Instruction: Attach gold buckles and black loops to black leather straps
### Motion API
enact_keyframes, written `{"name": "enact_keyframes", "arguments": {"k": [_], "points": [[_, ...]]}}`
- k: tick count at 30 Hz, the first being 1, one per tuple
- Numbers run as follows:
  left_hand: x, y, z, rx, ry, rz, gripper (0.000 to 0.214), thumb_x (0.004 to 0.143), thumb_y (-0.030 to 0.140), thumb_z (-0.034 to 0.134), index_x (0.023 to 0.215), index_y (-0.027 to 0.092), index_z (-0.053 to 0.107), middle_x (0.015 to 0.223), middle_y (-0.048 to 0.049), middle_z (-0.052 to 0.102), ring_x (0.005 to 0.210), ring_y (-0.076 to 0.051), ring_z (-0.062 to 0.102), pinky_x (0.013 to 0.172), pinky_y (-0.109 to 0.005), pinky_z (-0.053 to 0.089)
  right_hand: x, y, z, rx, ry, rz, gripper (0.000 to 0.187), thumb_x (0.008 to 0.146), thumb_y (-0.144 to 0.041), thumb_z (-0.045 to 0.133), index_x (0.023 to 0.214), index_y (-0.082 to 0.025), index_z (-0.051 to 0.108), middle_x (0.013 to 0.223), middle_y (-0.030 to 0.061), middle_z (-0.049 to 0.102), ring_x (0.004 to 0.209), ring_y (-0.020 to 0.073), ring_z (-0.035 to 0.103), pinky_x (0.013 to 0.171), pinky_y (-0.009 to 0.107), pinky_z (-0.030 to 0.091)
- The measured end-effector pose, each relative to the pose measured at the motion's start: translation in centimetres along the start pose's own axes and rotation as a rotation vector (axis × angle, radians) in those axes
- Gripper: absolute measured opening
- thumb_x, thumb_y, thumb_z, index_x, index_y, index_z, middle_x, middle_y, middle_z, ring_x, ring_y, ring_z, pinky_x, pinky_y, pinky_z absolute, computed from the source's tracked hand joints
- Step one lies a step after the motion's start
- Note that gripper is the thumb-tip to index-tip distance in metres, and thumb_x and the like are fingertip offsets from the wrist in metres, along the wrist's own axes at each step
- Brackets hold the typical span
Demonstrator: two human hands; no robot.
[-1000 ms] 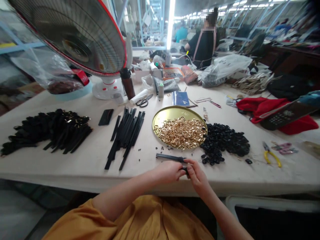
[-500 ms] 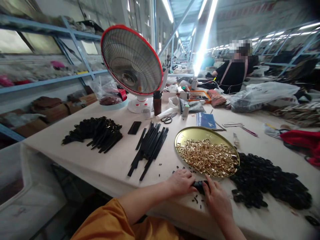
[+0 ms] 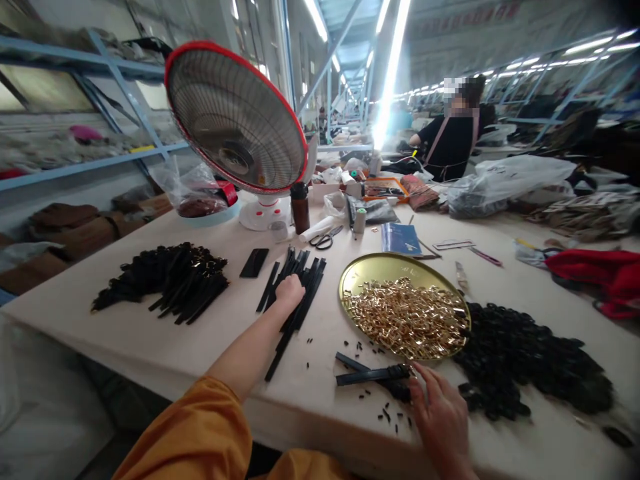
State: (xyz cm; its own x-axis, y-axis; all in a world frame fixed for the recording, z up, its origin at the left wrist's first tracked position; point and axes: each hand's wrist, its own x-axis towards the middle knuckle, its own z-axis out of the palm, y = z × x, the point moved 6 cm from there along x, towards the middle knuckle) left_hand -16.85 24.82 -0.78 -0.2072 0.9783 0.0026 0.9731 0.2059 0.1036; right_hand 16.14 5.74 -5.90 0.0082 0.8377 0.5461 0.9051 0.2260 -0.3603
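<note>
My left hand (image 3: 291, 292) is over a pile of flat black straps (image 3: 313, 293), its fingers curled in and their tips hidden. Whether a strap is pinched in them I cannot make out. My right hand (image 3: 443, 410) grips the buckle end of a black strap (image 3: 365, 376) near the table's front edge. A bit of gold metal shows at its fingertips. Another black strap (image 3: 356, 363) crosses beneath, partly hidden. Just behind lies a round gold tray (image 3: 356, 272) heaped with small gold metal pieces (image 3: 405, 313). Tiny black bits (image 3: 386, 413) are scattered around the right hand.
Black loops (image 3: 530, 353) are heaped at the right, more black straps (image 3: 170, 277) at the left. A red-rimmed fan-shaped heater (image 3: 235, 120), a brown bottle (image 3: 300, 207), scissors (image 3: 325, 239), a dark phone-like slab (image 3: 254, 263) and a blue booklet (image 3: 401, 239) stand or lie farther back. A person (image 3: 450, 143) works beyond.
My left hand has left the strap at my right hand and reached left and forward to the strap pile. My right hand still holds its strap. The view has shifted slightly right.
</note>
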Motion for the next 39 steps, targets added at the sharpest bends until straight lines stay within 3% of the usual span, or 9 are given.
{"name": "enact_keyframes", "arguments": {"k": [5,10,14,18,21,28,34,36,39], "points": [[-1.1,1.4,-2.0,-0.046,0.045,0.067,0.016,0.078,0.022,0.046,0.086,0.011,0.054,0.091,-0.0145,0.060,0.086,-0.025,0.059,0.069,-0.032,0.044,0.4,-0.2,-0.1,0.027,-0.043,0.092,0.031,0.086,-0.033,0.040,0.104,-0.015,0.057,0.100,0.0109,0.062,0.094,0.0237,0.054,0.083,0.038,0.037],[-6.5,6.9,-3.2,-0.238,0.030,0.320,0.013,0.080,0.026,0.043,0.086,0.017,0.049,0.080,-0.0034,0.058,0.076,-0.016,0.056,0.068,-0.026,0.042,0.9,-0.9,-0.8,0.080,-0.027,0.135,0.026,0.084,-0.026,0.043,0.105,-0.018,0.057,0.099,0.0091,0.061,0.094,0.0222,0.053,0.084,0.038,0.037],[-14.4,11.8,-0.8,-0.766,-0.401,0.505,0.021,0.077,0.037,0.050,0.078,0.017,0.049,0.065,0.0026,0.052,0.055,-0.010,0.049,0.053,-0.022,0.039,-0.1,0.0,-2.1,0.147,0.032,0.129,0.023,0.084,-0.022,0.043,0.102,-0.018,0.056,0.097,0.0085,0.059,0.093,0.0205,0.052,0.083,0.036,0.040],[-20.6,13.5,1.8,-1.152,-0.822,0.326,0.040,0.074,0.032,0.052,0.109,0.015,0.042,0.062,0.0053,0.051,0.046,-0.008,0.048,0.044,-0.019,0.036,-2.5,4.5,-4.9,0.092,0.136,0.259,0.018,0.084,-0.024,0.043,0.094,-0.017,0.055,0.087,0.0077,0.057,0.081,0.0191,0.053,0.073,0.034,0.045],[-23.4,14.4,3.0,-1.241,-1.069,0.200,0.032,0.074,0.027,0.050,0.103,0.014,0.047,0.067,0.0017,0.057,0.050,-0.007,0.053,0.045,-0.017,0.038,-3.2,7.6,-6.9,0.050,0.159,0.322,0.020,0.084,-0.025,0.042,0.094,-0.016,0.055,0.083,0.0077,0.055,0.074,0.0187,0.052,0.067,0.033,0.045],[-24.9,16.3,2.8,-1.359,-1.263,0.070,0.029,0.074,0.030,0.053,0.097,0.013,0.052,0.062,0.0037,0.053,0.039,-0.003,0.043,0.037,-0.015,0.031,1.6,8.4,-5.2,-0.126,-0.291,0.172,0.021,0.079,-0.022,0.050,0.095,-0.021,0.064,0.087,0.0068,0.058,0.076,0.0187,0.054,0.068,0.030,0.038],[-24.8,16.3,3.2,-1.373,-1.306,-0.003,0.026,0.076,0.026,0.050,0.099,0.013,0.052,0.061,0.0033,0.053,0.039,-0.003,0.043,0.037,-0.014,0.030,4.6,8.5,-4.4,-0.073,-0.412,0.141,0.008,0.075,-0.020,0.056,0.072,-0.019,0.063,0.076,0.0043,0.058,0.068,0.0160,0.052,0.063,0.028,0.036],[-24.7,16.4,3.3,-1.379,-1.288,0.002,0.025,0.077,0.027,0.049,0.098,0.013,0.052,0.061,0.0033,0.053,0.039,-0.002,0.043,0.038,-0.014,0.031,4.6,8.3,-4.7,0.054,-0.399,0.211,0.008,0.075,-0.024,0.056,0.072,-0.018,0.061,0.077,0.0037,0.058,0.068,0.0157,0.052,0.064,0.028,0.038],[-24.1,17.0,3.0,-1.371,-1.215,0.091,0.027,0.080,0.035,0.048,0.094,0.012,0.052,0.059,0.0035,0.053,0.039,-0.003,0.043,0.038,-0.014,0.031,3.5,7.5,-4.9,0.612,-0.350,0.513,0.018,0.075,-0.036,0.058,0.073,-0.018,0.059,0.072,0.0010,0.058,0.066,0.0141,0.053,0.064,0.028,0.041]]}}
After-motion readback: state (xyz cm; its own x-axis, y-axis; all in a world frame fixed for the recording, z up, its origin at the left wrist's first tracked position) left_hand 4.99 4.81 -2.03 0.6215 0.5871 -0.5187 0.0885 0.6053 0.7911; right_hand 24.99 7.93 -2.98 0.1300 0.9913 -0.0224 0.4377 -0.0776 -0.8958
